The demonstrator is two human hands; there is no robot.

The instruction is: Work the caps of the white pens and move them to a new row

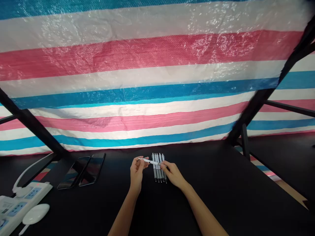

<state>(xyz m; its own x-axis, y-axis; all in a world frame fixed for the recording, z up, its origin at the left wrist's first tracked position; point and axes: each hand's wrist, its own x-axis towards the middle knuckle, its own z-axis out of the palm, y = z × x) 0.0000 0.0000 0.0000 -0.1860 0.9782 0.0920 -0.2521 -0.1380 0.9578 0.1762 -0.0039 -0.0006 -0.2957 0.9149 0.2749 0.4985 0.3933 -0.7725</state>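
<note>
White pen (148, 161) is pinched in the left hand (137, 173); its end is met by the right hand (173, 173), grip unclear, above a row of pens (158, 173).

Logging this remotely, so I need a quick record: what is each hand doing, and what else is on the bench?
Left hand: pinches a white pen in its fingers
Right hand: fingers at the pen's far end, contact unclear
Beneath the hands: five pens, side by side
Further left: two smartphones, a white power strip, a white oval device with a cord
Surface: black table
Backdrop: striped tarp
</note>
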